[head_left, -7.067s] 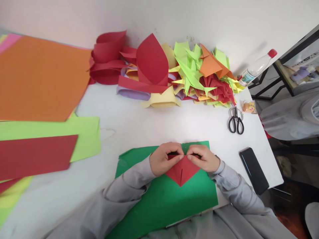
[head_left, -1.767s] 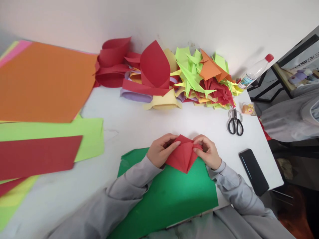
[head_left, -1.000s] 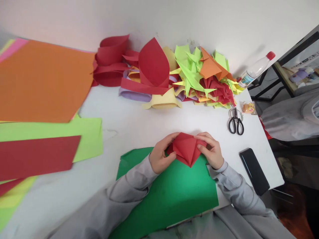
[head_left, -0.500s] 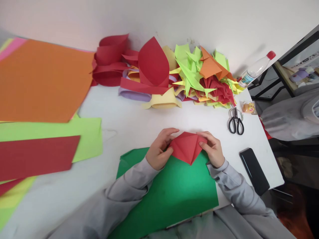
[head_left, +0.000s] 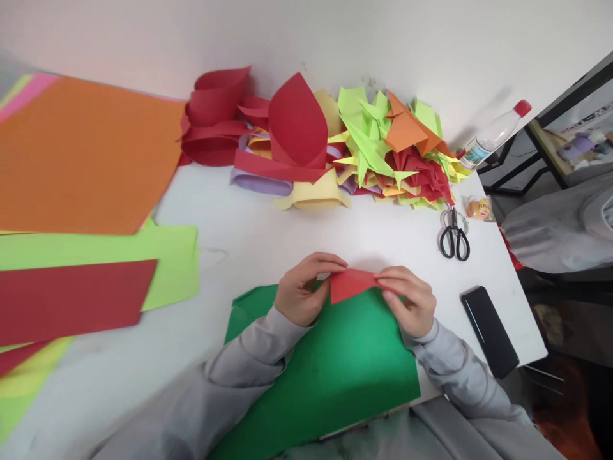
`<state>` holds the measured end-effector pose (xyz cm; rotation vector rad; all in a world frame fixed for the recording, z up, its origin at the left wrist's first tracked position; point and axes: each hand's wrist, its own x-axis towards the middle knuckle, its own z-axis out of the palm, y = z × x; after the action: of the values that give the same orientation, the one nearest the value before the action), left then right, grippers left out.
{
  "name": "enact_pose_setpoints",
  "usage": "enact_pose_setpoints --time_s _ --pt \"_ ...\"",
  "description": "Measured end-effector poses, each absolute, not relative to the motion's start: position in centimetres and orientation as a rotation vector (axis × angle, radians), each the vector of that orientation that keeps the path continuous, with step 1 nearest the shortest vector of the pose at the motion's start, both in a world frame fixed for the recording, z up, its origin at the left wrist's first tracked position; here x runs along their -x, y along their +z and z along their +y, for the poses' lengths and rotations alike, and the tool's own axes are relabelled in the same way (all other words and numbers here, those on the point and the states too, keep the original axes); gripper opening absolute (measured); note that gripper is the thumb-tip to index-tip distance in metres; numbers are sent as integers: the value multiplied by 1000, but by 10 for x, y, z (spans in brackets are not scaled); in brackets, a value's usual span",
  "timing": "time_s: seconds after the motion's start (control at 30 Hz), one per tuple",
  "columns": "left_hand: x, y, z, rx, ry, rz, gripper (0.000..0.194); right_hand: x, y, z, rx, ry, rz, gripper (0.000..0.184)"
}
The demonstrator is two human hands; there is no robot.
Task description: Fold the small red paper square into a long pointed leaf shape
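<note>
A folded red paper piece (head_left: 351, 285) is held just above a green paper sheet (head_left: 325, 370) on the white table (head_left: 268, 236). My left hand (head_left: 301, 291) curls round its left end, fingertips over the top edge. At the right end my right hand (head_left: 407, 299) pinches the paper between thumb and fingers. The piece now shows as a narrow flat triangle, its lower part hidden by its own fold. Both grey sleeves rest on the green sheet.
Black scissors (head_left: 454, 235) and a black phone (head_left: 489, 331) lie to the right. A heap of folded coloured paper (head_left: 335, 147) lines the wall, with a plastic bottle (head_left: 493, 134) beside it. Large orange (head_left: 81, 160), light green (head_left: 172, 255) and red sheets (head_left: 71, 300) cover the left.
The red piece was a broad kite shape pointing toward me; it has been folded or tipped flat into a narrow triangle. My right hand slid a little down and right.
</note>
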<state>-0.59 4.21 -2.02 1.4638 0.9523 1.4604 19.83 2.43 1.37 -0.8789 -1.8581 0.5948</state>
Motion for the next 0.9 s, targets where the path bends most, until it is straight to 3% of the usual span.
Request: enact_pose_setpoints --time_s 0.2,0.43,0.6,0.73,0.9 --pt "11 -26 48 -1156 1397 1291 32 -198 11 20 602 -160 -2381 20" --pt "15 -21 48 -872 1203 1066 48 -183 6 19 474 -305 -2503 10" --pt "14 -23 49 -1030 1173 970 49 -183 4 18 520 -119 -2455 11" --pt "18 -20 48 -1149 1106 891 44 -190 5 22 946 135 -2120 33" --pt "25 -18 46 -1385 929 851 36 -194 -3 25 1226 723 -1822 38"
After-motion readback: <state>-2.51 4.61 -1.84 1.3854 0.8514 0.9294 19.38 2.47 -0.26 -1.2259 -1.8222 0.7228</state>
